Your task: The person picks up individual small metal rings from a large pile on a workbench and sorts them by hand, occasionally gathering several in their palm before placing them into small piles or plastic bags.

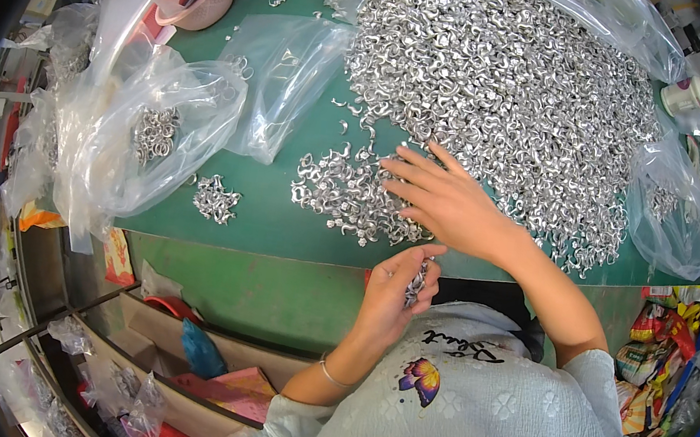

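Green desk (280, 219), landmark: main heap of small curved silver metal pieces (506, 89) covering its far right. Right hand (448, 200), fingers spread flat and empty, rests on the loose cluster (353, 197) at the heap's near-left edge. Left hand (398, 286), below the desk's near rim, has its grip closed on a bunch of pieces (417, 281); long axis roughly vertical. Progress: 1 small set-aside pile (216, 199) and 1 partly filled clear bag (154, 138) left of the heap; most pieces remain unsorted.
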Motion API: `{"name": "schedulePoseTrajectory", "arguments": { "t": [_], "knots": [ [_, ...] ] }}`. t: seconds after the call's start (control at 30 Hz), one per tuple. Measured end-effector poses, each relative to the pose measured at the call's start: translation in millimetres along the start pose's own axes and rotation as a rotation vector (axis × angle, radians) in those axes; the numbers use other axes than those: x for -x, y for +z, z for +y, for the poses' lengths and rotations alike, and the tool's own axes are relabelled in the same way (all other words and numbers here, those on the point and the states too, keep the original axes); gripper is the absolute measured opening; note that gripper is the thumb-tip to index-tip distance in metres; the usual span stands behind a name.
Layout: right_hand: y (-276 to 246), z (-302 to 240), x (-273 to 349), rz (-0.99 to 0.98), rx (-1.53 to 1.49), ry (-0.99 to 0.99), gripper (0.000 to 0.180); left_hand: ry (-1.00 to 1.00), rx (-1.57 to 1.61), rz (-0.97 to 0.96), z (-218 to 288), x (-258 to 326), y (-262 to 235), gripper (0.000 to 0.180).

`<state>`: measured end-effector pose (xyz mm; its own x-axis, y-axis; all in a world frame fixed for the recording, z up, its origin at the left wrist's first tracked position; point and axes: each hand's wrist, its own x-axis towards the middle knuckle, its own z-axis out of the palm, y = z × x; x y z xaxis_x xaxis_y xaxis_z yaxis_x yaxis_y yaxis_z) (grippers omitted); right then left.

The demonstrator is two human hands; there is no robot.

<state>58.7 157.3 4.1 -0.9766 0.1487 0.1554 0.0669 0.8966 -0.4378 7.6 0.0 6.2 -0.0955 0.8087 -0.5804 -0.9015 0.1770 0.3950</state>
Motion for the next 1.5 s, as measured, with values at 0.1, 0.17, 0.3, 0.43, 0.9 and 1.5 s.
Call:
{"name": "schedulePoseTrajectory", "arguments": {
  "t": [0.1, 0.17, 0.3, 0.43, 0.9, 1.5],
  "knots": [
    [-12.2, 8.2, 13.5, -0.034, -0.237, -0.003, 0.022, -0.007, -0.013, 0.001, -1.2, -0.4, -2.9, 0.03],
    [-11.9, 13.6, 8.4, 0.104, -0.236, 0.104, 0.019, 0.003, -0.025, -0.013, -0.5, -1.8, -3.1, 0.03],
    [-5.1, 17.3, -21.6, 0.26, 0.134, 0.146, 0.016, 0.006, -0.04, -0.047, 1.4, -2.8, 2.0, 0.031],
    [2.4, 22.6, -31.8, 0.22, 0.3, 0.107, 0.011, -0.019, -0.036, -0.033, 1.9, -1.1, 3.3, 0.031],
    [-130.5, 22.1, -25.0, 0.555, 0.166, -0.155, 0.011, -0.018, -0.07, -0.09, 13.2, -8.8, -2.7, 0.032],
    [-94.6, 47.5, -2.5, 0.116, 0.215, 0.227, 0.044, -0.055, -0.146, -0.12, 11.3, -11.4, 10.3, 0.03]
  ]
}}
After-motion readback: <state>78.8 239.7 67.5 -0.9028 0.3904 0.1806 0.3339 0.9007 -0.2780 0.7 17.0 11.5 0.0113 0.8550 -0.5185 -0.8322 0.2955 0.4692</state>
